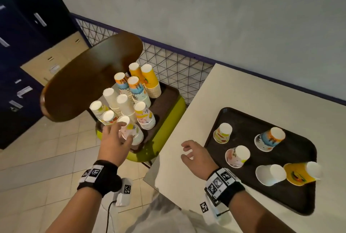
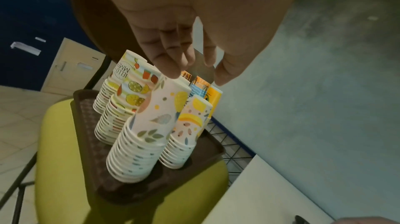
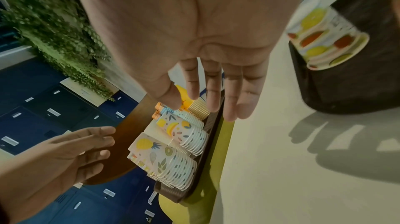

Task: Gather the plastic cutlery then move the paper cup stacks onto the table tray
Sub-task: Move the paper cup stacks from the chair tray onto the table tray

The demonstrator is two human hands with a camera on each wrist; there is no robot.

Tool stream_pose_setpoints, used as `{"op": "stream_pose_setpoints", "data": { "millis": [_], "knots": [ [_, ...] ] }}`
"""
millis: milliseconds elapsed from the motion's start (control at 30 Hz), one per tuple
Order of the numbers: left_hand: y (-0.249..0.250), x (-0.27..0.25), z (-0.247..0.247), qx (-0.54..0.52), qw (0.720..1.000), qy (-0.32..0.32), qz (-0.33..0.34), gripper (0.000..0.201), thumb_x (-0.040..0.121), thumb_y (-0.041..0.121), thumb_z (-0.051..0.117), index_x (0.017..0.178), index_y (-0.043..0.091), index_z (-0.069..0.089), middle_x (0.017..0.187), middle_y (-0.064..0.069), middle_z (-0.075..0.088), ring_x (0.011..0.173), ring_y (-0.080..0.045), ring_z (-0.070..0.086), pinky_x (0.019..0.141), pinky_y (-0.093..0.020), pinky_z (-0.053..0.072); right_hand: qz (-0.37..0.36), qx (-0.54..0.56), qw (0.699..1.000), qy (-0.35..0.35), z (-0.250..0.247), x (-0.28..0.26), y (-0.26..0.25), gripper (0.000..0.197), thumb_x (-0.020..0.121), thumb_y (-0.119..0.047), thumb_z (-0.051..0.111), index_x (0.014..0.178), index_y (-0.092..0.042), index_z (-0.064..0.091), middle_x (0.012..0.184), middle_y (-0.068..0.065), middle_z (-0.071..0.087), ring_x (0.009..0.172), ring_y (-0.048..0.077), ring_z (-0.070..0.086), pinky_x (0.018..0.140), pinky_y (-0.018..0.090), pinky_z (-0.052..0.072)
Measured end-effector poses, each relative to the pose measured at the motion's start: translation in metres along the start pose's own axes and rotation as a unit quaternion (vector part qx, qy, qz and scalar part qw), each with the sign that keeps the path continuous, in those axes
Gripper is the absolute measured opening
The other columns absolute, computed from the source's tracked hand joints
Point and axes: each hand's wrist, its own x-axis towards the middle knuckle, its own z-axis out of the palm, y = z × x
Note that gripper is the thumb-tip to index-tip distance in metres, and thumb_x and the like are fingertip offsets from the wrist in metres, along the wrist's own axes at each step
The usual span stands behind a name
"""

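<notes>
- The left hand reaches out to the nearest cup stack, with its fingers spread and loose beside the top cup. I cannot tell if they touch it.
- The right hand hangs over the white table, fingers loose and holding nothing.
- The other cup stacks stand upside down on a brown tray on a green chair.
- The table tray lies just right of the right hand. Five cups are on it, some upside down and some tipped over.
</notes>
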Motion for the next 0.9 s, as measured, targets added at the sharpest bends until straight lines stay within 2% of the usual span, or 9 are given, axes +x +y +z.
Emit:
{"op": "stream_pose_setpoints", "data": {
  "millis": [100, 167, 233, 333, 433, 567, 633, 767, 900],
  "knots": [
    [-0.022, 0.031, -0.007, 0.042, 0.999, -0.002, 0.02, 0.056, 0.085, 0.036, 0.072, 0.135, 0.033, 0.046, 0.133, 0.002, 0.041, 0.116, -0.024, 0.054, 0.098, -0.044, 0.052, 0.02, -0.018, 0.999, -0.016, 0.024, 0.025, -0.018, 0.041, 0.096, -0.029, 0.064, 0.135, -0.03, 0.053, 0.123, -0.005, 0.06, 0.104, 0.016, 0.066, 0.096, 0.036, 0.055],
    [-0.032, 0.049, -0.008, 0.074, 0.996, -0.026, 0.042, 0.061, 0.083, 0.04, 0.072, 0.137, 0.034, 0.044, 0.135, 0.003, 0.041, 0.123, -0.025, 0.049, 0.102, -0.046, 0.051, 0.028, -0.019, 0.999, -0.032, 0.042, 0.042, -0.033, 0.047, 0.098, -0.027, 0.065, 0.142, -0.027, 0.05, 0.127, -0.002, 0.06, 0.106, 0.018, 0.065, 0.092, 0.03, 0.053],
    [-0.037, 0.062, -0.006, 0.11, 0.99, -0.052, 0.073, 0.066, 0.084, 0.041, 0.071, 0.142, 0.031, 0.043, 0.14, 0.0, 0.042, 0.129, -0.027, 0.044, 0.107, -0.045, 0.046, 0.024, -0.025, 0.999, -0.035, 0.061, 0.059, -0.046, 0.052, 0.097, -0.025, 0.067, 0.146, -0.026, 0.048, 0.127, 0.0, 0.06, 0.103, 0.018, 0.062, 0.092, 0.031, 0.052],
    [-0.043, 0.076, 0.002, 0.151, 0.978, -0.089, 0.116, 0.07, 0.086, 0.043, 0.07, 0.147, 0.025, 0.04, 0.142, -0.002, 0.044, 0.129, -0.026, 0.044, 0.107, -0.04, 0.042, 0.024, -0.038, 0.998, -0.041, 0.088, 0.086, -0.062, 0.059, 0.097, -0.023, 0.066, 0.151, -0.025, 0.044, 0.133, 0.005, 0.058, 0.101, 0.016, 0.056, 0.092, 0.03, 0.048],
    [-0.047, 0.084, 0.01, 0.149, 0.973, -0.12, 0.128, 0.067, 0.088, 0.046, 0.068, 0.146, 0.027, 0.039, 0.137, -0.002, 0.048, 0.122, -0.024, 0.051, 0.099, -0.037, 0.049, 0.032, -0.052, 0.997, -0.052, 0.105, 0.103, -0.074, 0.064, 0.097, -0.024, 0.065, 0.155, -0.027, 0.037, 0.14, 0.003, 0.052, 0.109, 0.018, 0.06, 0.09, 0.026, 0.042],
    [-0.051, 0.087, 0.011, 0.103, 0.975, -0.148, 0.129, 0.058, 0.092, 0.039, 0.066, 0.143, 0.028, 0.04, 0.134, -0.003, 0.048, 0.115, -0.026, 0.056, 0.087, -0.037, 0.053, 0.045, -0.053, 0.996, -0.047, 0.123, 0.121, -0.084, 0.074, 0.094, -0.026, 0.069, 0.157, -0.034, 0.031, 0.145, 0.005, 0.048, 0.127, 0.024, 0.058, 0.104, 0.034, 0.047],
    [-0.056, 0.087, 0.009, 0.073, 0.979, -0.154, 0.114, 0.058, 0.093, 0.036, 0.066, 0.144, 0.029, 0.039, 0.136, -0.002, 0.048, 0.116, -0.025, 0.056, 0.089, -0.038, 0.053, 0.037, -0.051, 0.997, -0.046, 0.132, 0.13, -0.084, 0.081, 0.09, -0.029, 0.073, 0.158, -0.038, 0.028, 0.146, 0.006, 0.046, 0.135, 0.027, 0.053, 0.11, 0.041, 0.047],
    [-0.069, 0.082, 0.004, 0.007, 0.984, -0.151, 0.094, 0.06, 0.093, 0.029, 0.068, 0.144, 0.032, 0.039, 0.14, 0.002, 0.046, 0.122, -0.02, 0.052, 0.101, -0.036, 0.049, 0.028, -0.051, 0.997, -0.049, 0.147, 0.147, -0.084, 0.087, 0.084, -0.038, 0.079, 0.157, -0.037, 0.031, 0.159, 0.003, 0.035, 0.143, 0.025, 0.045, 0.113, 0.04, 0.045],
    [-0.086, 0.077, 0.003, -0.025, 0.982, -0.156, 0.104, 0.059, 0.092, 0.026, 0.069, 0.142, 0.034, 0.04, 0.139, 0.008, 0.042, 0.122, -0.015, 0.051, 0.1, -0.039, 0.053, 0.025, -0.059, 0.996, -0.059, 0.16, 0.158, -0.085, 0.092, 0.077, -0.045, 0.075, 0.156, -0.042, 0.028, 0.164, 0.0, 0.025, 0.146, 0.029, 0.041, 0.113, 0.046, 0.045]
  ]
}}
